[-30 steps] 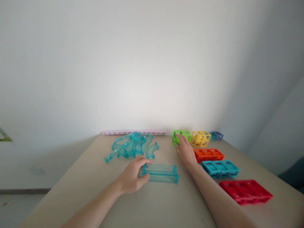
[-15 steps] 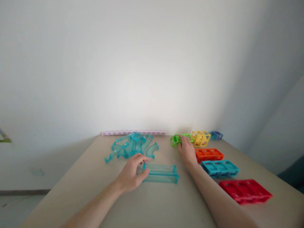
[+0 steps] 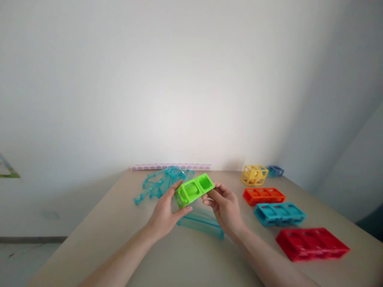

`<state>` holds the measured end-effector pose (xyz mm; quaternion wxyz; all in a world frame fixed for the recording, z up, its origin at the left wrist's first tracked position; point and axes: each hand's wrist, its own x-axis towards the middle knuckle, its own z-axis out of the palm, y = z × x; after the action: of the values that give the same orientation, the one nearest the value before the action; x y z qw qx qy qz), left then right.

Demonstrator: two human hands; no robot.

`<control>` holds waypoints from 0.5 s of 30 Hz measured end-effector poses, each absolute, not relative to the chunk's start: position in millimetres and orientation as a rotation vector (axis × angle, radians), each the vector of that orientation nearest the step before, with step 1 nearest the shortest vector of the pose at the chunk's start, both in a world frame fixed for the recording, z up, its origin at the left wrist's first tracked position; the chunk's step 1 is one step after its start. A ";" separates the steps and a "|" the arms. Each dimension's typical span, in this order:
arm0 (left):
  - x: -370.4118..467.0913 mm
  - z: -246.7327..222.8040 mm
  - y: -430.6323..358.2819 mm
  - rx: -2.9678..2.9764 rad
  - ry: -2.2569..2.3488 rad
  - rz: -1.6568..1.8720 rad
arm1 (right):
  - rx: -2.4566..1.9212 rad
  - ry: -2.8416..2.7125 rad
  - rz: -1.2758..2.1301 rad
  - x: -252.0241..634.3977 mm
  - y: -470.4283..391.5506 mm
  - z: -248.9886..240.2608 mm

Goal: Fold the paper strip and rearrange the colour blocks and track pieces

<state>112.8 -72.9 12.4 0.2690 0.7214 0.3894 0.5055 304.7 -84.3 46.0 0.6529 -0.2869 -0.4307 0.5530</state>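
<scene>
A bright green plastic block (image 3: 191, 189) with square openings is held tilted above the table, its right end raised. My left hand (image 3: 166, 215) grips its left end between thumb and fingers. At the other end, the fingers of my right hand (image 3: 224, 205) are closed on the block's lower right corner. Beneath the hands, a clear teal straight track piece (image 3: 203, 225) lies on the table, partly covered. Behind my left hand is a pile of clear teal track pieces (image 3: 169, 177), some curved or sloped.
On the right of the table (image 3: 191, 263) lie a red block (image 3: 312, 245), a teal block (image 3: 279, 214) and an orange block (image 3: 263, 196). Farther back sit a yellow cube frame (image 3: 254, 175) and a dark blue block (image 3: 275, 171). A patterned purple strip (image 3: 170, 166) runs along the wall.
My right hand has brought the green block from the back right to the middle, lifted. My left hand has left the teal straight track and now holds the green block too.
</scene>
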 end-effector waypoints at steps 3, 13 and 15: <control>113.2 16.4 -74.4 1.762 0.960 1.372 | -0.625 -1.095 1.359 303.1 -91.2 44.2; 115.7 31.9 -82.4 1.375 0.750 1.239 | -0.772 -1.298 1.324 312.8 -84.0 36.8; 114.8 32.0 -83.3 1.354 0.727 1.207 | -0.786 -1.323 1.270 311.1 -85.9 37.1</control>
<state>114.8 -83.3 32.0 0.5595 0.5742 0.3084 0.5120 311.1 -85.9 37.1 0.5424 -0.3309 -0.5571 0.5348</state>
